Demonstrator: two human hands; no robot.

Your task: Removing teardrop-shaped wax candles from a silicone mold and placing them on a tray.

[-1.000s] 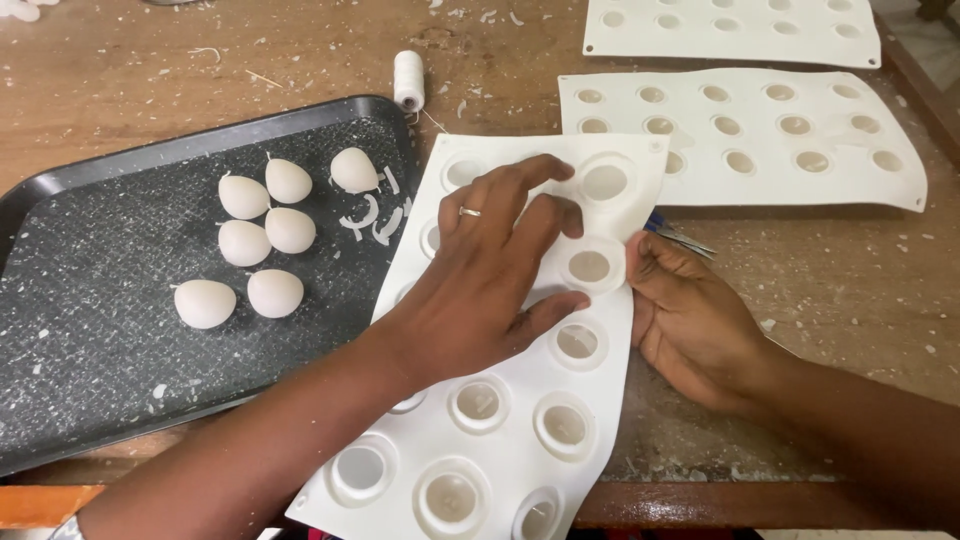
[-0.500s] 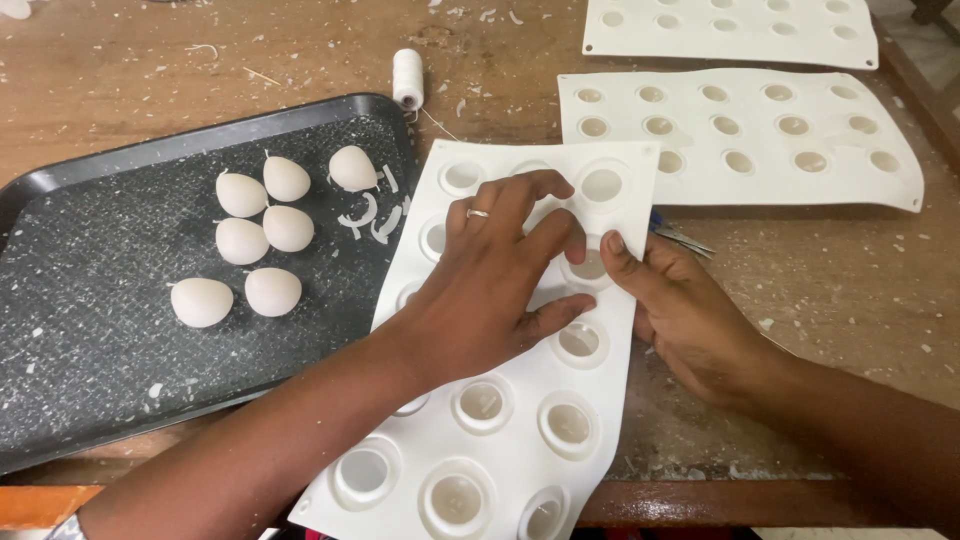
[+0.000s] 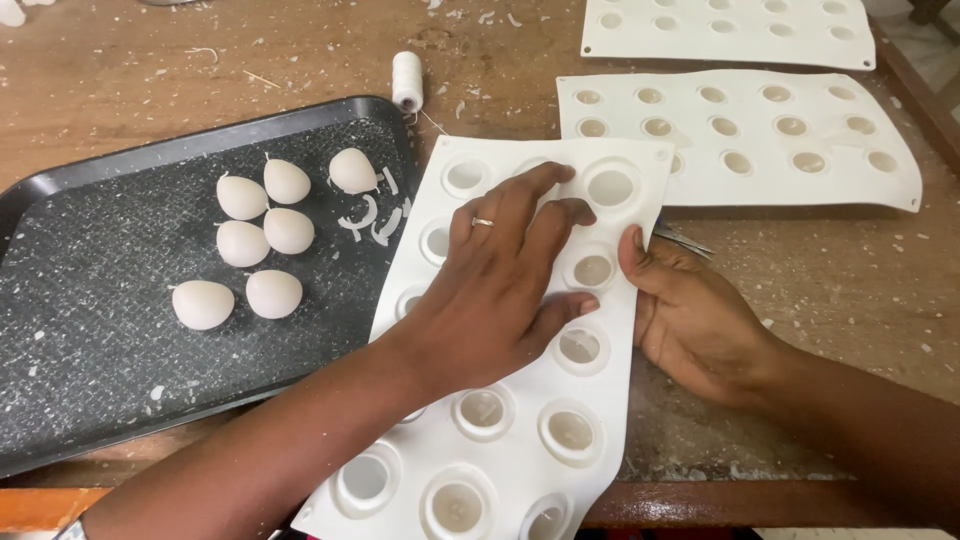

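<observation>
A white flexible silicone mould (image 3: 520, 440) with round cup-shaped cavities lies slanted across a worn wooden table (image 3: 860, 290), its near end hanging past the table edge and cut off by the bottom of the view. The left hand (image 3: 500, 290) lies palm down on the mould's middle, fingers spread apart and pressing flat; it hides several cavities, and a thin ring sits on one finger. The right hand (image 3: 690, 315) holds the mould's right edge, thumb on top and fingers tucked beneath, out of sight; a thin metal object (image 3: 685, 240) pokes out behind it, too covered to identify. To the left, a black textured plastic tray (image 3: 90, 370) holds six smooth, white, egg-shaped wax pieces (image 3: 265, 245) with small points, plus a few curved white scraps (image 3: 370, 220). A small spool of white thread (image 3: 407, 80) stands just beyond the tray. Two more white moulds (image 3: 740, 135) with smaller cavities lie farther back, the rear one cropped by the frame. The tabletop is scratched and speckled with white flakes.
</observation>
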